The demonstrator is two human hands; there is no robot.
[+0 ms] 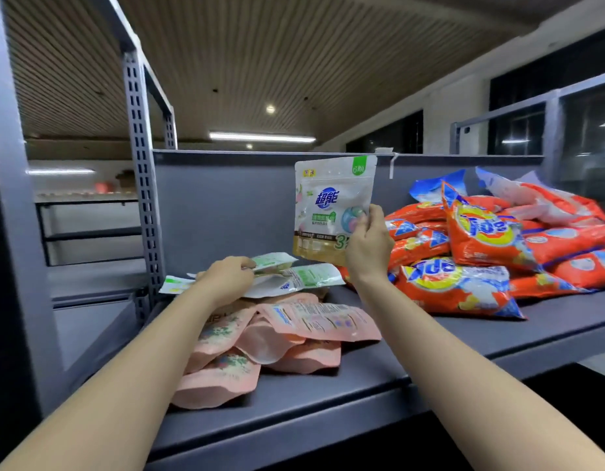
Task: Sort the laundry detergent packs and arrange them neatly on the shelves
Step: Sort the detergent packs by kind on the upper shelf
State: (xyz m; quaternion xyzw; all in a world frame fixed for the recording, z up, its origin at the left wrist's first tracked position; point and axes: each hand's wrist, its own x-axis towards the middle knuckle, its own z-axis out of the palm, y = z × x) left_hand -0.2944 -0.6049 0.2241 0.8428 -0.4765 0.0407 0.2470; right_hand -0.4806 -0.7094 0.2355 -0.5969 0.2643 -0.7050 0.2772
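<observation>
Forearms reach over shelf [464,341] front edge | right hand [369,244] pinches white pouch [331,207] upright above mid-shelf | left hand [226,278] grips flat white pouches [304,278] near left post [143,185] | pink pouches [277,338] front-left, orange bags [481,246] right | advice: stand pouch label-forward against back panel, beside its own kind.

Place: shop stockroom or store aisle | Evidence: grey slotted-steel shelving [143,185] at 10 o'clock — heaped orange detergent bags [481,239] at 2 o'clock — ceiling strip lights [262,137] at 12
</observation>
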